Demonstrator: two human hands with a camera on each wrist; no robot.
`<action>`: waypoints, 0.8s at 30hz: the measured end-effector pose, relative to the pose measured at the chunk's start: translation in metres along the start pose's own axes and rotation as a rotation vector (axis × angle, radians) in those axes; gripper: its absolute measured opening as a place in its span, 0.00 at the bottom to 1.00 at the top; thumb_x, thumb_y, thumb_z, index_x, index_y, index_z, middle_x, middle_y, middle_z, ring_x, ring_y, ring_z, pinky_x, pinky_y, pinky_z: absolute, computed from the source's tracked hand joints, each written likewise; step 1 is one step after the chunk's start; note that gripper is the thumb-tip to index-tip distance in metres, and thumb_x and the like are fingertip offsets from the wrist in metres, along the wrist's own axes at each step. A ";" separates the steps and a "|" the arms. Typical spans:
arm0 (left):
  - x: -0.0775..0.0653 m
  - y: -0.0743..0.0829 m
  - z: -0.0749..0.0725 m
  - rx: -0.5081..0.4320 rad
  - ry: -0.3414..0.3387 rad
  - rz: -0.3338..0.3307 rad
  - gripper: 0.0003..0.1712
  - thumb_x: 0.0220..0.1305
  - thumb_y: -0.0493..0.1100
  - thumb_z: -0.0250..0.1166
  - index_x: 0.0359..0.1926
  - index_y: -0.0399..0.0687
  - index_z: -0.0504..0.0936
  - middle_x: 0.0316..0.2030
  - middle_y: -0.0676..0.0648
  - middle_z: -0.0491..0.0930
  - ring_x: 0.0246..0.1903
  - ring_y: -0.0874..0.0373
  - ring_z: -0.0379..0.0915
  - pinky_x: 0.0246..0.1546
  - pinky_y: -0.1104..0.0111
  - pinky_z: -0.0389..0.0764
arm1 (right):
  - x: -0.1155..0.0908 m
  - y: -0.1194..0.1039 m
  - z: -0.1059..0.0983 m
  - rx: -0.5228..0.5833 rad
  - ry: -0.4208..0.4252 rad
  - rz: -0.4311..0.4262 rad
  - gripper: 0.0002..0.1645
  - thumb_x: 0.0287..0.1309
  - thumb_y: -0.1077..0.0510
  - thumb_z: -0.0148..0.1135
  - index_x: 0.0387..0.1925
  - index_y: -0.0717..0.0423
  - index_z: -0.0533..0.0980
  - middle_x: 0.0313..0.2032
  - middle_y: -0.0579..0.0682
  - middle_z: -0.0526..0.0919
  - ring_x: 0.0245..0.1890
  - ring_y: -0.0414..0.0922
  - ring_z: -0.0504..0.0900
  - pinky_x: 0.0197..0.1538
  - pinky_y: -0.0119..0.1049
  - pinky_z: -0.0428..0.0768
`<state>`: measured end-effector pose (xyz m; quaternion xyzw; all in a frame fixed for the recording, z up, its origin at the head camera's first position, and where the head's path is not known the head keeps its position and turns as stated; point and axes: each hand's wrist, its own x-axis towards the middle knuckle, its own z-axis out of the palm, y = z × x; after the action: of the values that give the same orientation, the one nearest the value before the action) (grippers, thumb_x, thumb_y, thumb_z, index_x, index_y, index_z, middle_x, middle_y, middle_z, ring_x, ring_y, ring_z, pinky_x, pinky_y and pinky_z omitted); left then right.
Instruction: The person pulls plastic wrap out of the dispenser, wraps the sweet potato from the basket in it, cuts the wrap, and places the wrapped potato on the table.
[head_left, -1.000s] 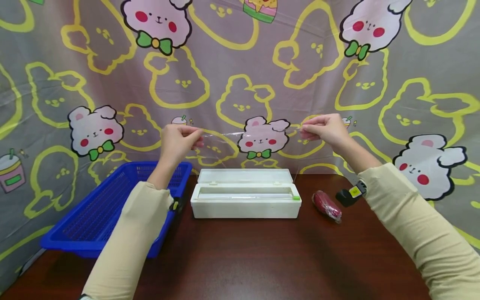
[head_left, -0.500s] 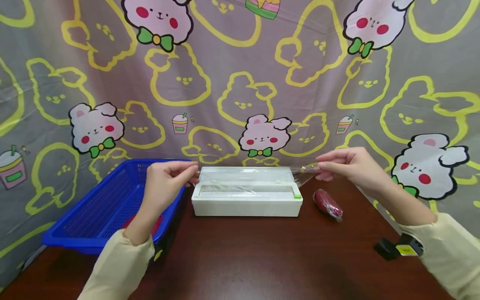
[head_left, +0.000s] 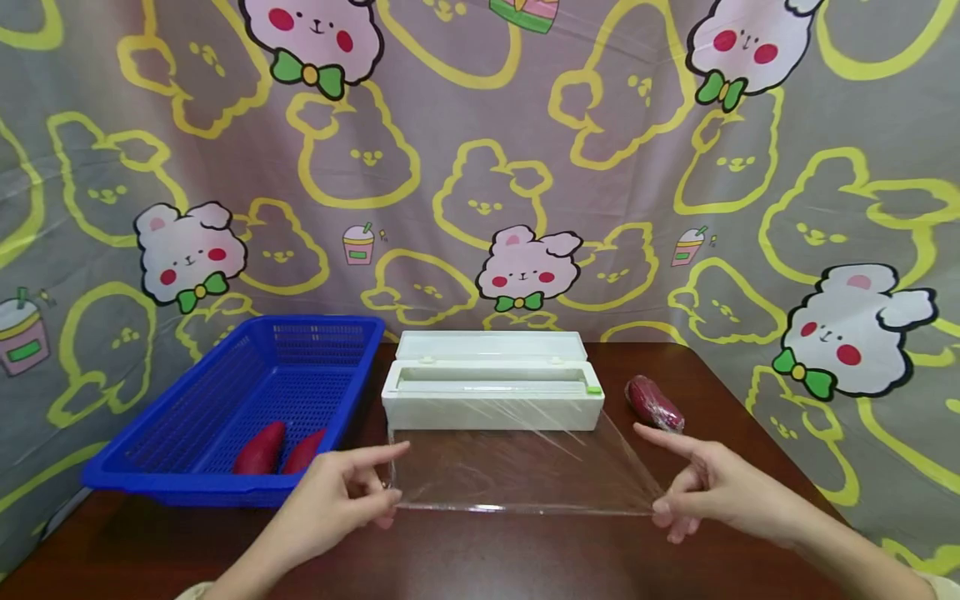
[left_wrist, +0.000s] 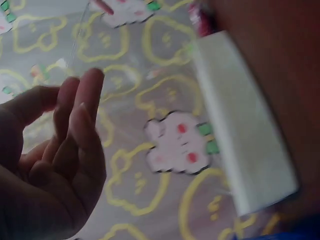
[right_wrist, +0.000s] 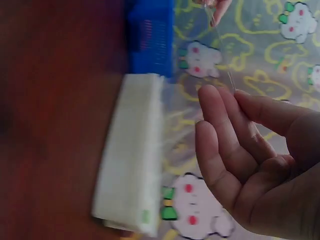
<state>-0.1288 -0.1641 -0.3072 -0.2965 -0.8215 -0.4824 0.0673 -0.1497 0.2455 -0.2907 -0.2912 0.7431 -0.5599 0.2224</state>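
Observation:
A sheet of clear cling film [head_left: 517,467] stretches from the white cling film dispenser [head_left: 491,410] toward me, its front edge taut between my hands. At its front left corner, my left hand [head_left: 341,492] pinches the film between thumb and fingers, index finger pointing out. My right hand [head_left: 712,487] grips the opposite corner the same way, index finger extended. The dispenser's lid [head_left: 491,346] is tipped back, with the roll [head_left: 487,387] visible inside. In the right wrist view, the thumb and fingers of the right hand [right_wrist: 250,150] meet at the film's edge.
A blue basket [head_left: 112,475] on the left holds two red sweet potatoes [head_left: 260,450], partly behind its front rim. Right of the dispenser lies a film-wrapped sweet potato [head_left: 652,402] on the brown table [head_left: 525,558]. A patterned curtain [head_left: 450,108] hangs behind.
Both hands have come down and toward me from above the dispenser, drawing the film over its front. The sweet potatoes in the basket have come into full view from behind the left arm.

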 end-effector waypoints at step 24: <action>-0.020 -0.072 0.041 -0.020 -0.364 -0.401 0.48 0.44 0.34 0.68 0.60 0.18 0.50 0.12 0.52 0.75 0.09 0.61 0.71 0.05 0.70 0.68 | 0.019 0.104 0.034 0.054 -0.068 0.207 0.53 0.42 0.70 0.62 0.62 0.75 0.38 0.20 0.46 0.70 0.14 0.34 0.67 0.18 0.23 0.64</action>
<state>-0.1448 -0.1639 -0.3911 -0.2102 -0.8577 -0.4327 -0.1815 -0.1601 0.2295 -0.4000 -0.2254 0.7460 -0.5436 0.3119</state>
